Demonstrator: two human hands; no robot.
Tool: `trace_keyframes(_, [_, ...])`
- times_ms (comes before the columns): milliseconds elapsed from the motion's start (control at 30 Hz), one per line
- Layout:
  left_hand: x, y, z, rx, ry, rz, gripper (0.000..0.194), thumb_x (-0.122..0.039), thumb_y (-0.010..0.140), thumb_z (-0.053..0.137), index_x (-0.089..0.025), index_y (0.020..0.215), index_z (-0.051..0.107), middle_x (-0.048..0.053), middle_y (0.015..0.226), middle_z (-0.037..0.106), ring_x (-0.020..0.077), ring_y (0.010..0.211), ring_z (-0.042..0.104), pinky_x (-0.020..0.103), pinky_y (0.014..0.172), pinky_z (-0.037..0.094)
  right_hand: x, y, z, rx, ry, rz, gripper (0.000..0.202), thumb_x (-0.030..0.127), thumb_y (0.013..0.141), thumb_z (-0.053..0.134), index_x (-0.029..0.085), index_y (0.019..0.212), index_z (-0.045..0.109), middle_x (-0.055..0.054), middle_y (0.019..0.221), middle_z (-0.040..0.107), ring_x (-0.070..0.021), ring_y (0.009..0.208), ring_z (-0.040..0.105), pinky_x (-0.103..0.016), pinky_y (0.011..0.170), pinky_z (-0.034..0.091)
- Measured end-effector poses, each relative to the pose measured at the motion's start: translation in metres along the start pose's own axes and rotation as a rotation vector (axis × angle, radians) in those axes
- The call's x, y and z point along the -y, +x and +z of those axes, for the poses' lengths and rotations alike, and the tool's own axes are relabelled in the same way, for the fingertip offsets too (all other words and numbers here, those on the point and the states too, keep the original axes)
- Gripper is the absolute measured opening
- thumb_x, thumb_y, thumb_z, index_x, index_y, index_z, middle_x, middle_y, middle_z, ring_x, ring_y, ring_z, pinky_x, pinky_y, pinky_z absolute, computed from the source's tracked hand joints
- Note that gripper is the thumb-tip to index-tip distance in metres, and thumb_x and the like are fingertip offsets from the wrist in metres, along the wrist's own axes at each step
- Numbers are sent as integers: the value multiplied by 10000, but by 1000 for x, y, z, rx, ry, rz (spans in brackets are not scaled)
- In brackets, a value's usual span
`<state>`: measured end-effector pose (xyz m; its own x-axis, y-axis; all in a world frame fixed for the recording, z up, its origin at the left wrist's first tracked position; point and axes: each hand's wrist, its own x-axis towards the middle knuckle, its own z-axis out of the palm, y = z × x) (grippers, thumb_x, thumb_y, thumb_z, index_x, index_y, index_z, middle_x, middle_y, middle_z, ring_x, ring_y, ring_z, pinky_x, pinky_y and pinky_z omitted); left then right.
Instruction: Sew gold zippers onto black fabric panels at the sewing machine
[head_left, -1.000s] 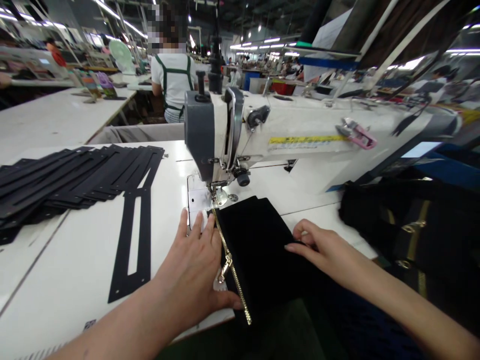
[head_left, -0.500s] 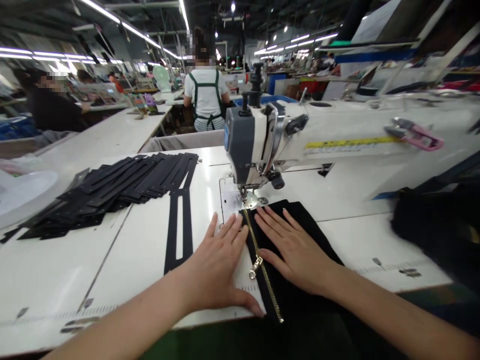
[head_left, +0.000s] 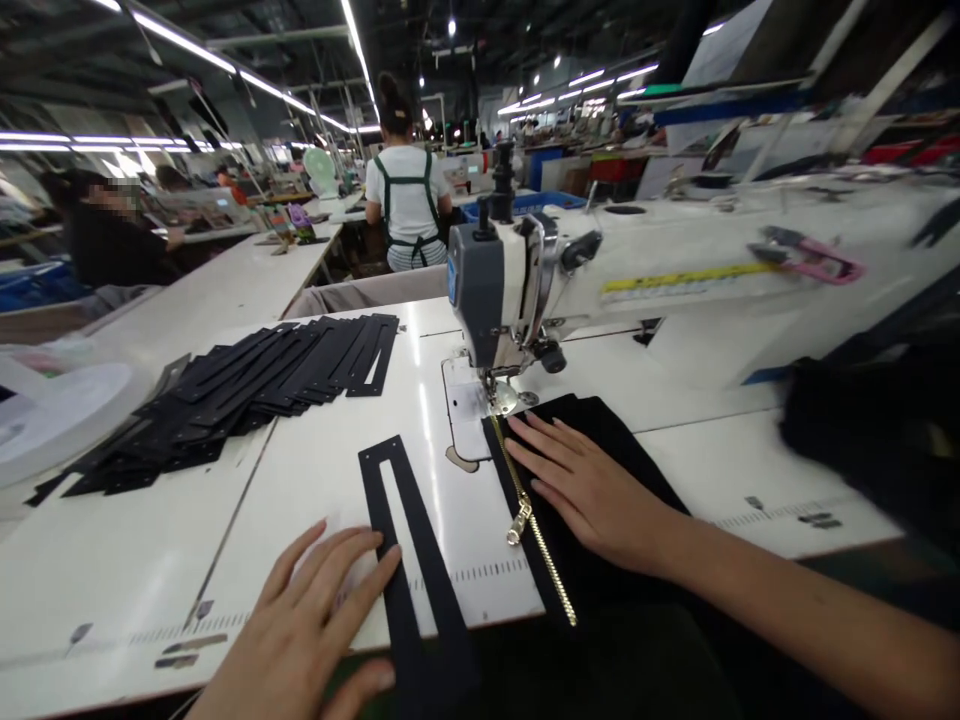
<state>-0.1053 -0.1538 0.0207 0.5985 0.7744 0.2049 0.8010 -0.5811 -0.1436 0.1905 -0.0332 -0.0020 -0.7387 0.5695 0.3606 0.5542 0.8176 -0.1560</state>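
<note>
My left hand (head_left: 311, 610) is open, its fingertips on the left edge of a flat black strip with a long slot (head_left: 435, 530). The strip lies at a slant, its lower end past the table's front edge. My right hand (head_left: 592, 490) lies flat, fingers stretched, on black fabric (head_left: 570, 415). Along that fabric's left side runs a gold-toothed zipper (head_left: 553, 575) with a metal zipper pull (head_left: 519, 522) partway down. The zipper's top end is at the presser foot (head_left: 491, 390) of the sewing machine (head_left: 480, 290).
A fanned pile of black slotted strips (head_left: 247, 385) lies at the left beside a white round dish (head_left: 82, 420). Pink-handled thread snips (head_left: 814, 258) rest on the machine arm. Dark cloth (head_left: 877, 430) is at the right. A person in an apron (head_left: 409, 200) stands ahead.
My left hand has left the zipper's side and moved left and toward me. The slotted strip has come away from the pile, nearer and turned. My right hand stays on the fabric.
</note>
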Motion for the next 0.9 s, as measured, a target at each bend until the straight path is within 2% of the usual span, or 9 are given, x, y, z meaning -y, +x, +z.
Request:
trace_keyframes(100, [3, 12, -1, 0, -67, -84, 539, -396, 794, 540, -207, 1281, 409, 103, 1423, 297, 318, 1291, 271, 518, 1027, 284, 2, 1, -7, -64, 57, -208, 399, 24, 876, 338, 183, 1187, 530, -132, 1303, 440, -234, 1250, 334, -450, 964, 368])
trace_keyframes(167, [7, 17, -2, 8, -82, -52, 559, -425, 772, 566, -205, 1265, 421, 109, 1430, 284, 335, 1293, 264, 533, 1007, 318, 3, 2, -10, -75, 85, -292, 353, 5, 869, 373, 195, 1068, 594, -111, 1182, 522, -204, 1147, 434, -385, 893, 421])
trace_keyframes(267, [10, 23, -4, -1, -96, -6, 619, -447, 743, 589, -193, 1277, 410, 110, 1381, 374, 330, 1271, 313, 515, 1012, 330, 5, 3, -11, -64, 103, -302, 289, -1, 859, 405, 177, 935, 620, -93, 1081, 553, -179, 1036, 492, -326, 809, 451])
trace_keyframes(400, [9, 32, -1, -54, -89, -76, 489, -268, 795, 497, -183, 1272, 429, 102, 1279, 495, 283, 1206, 422, 470, 1012, 355, 6, 2, -13, -22, 129, -288, 301, 19, 878, 378, 185, 881, 629, -72, 1065, 565, -158, 1019, 502, -304, 805, 453])
trace_keyframes(467, [11, 39, 4, -66, -64, -130, 376, -192, 818, 436, -196, 1184, 521, 104, 1272, 503, 270, 1171, 467, 442, 972, 412, 6, 2, -12, 3, 137, -268, 337, 29, 887, 354, 200, 1015, 614, -77, 1130, 558, -152, 1057, 497, -312, 850, 450])
trace_keyframes(567, [23, 47, 12, -66, -56, -185, 345, -133, 827, 369, -186, 1086, 590, 113, 1268, 513, 269, 1122, 517, 429, 892, 483, 4, 4, -8, 0, 94, -133, 392, 76, 893, 337, 141, 1259, 462, -126, 1279, 485, -190, 1198, 419, -408, 975, 389])
trace_keyframes(667, [36, 51, 14, -105, -123, -226, 376, -93, 809, 347, -196, 1073, 593, 80, 1131, 614, 235, 1009, 590, 408, 849, 511, 3, 6, -2, 33, 37, 6, 407, 148, 905, 336, 75, 1299, 408, -144, 1340, 423, -217, 1275, 330, -469, 1042, 305])
trace_keyframes(767, [39, 57, 10, -240, -215, -234, 329, -128, 832, 385, -214, 1089, 571, 48, 1034, 654, 198, 932, 619, 344, 817, 526, 5, 4, 3, 46, 8, 65, 426, 181, 899, 354, 53, 1303, 401, -147, 1369, 376, -218, 1287, 307, -444, 1050, 306])
trace_keyframes(900, [15, 89, 9, -447, -253, -94, 342, -145, 867, 410, -193, 1194, 498, 73, 1163, 600, 190, 1038, 580, 316, 864, 507, 9, -1, 4, 21, -25, 138, 454, 202, 877, 392, 19, 1292, 411, -173, 1377, 347, -246, 1293, 288, -449, 1042, 317])
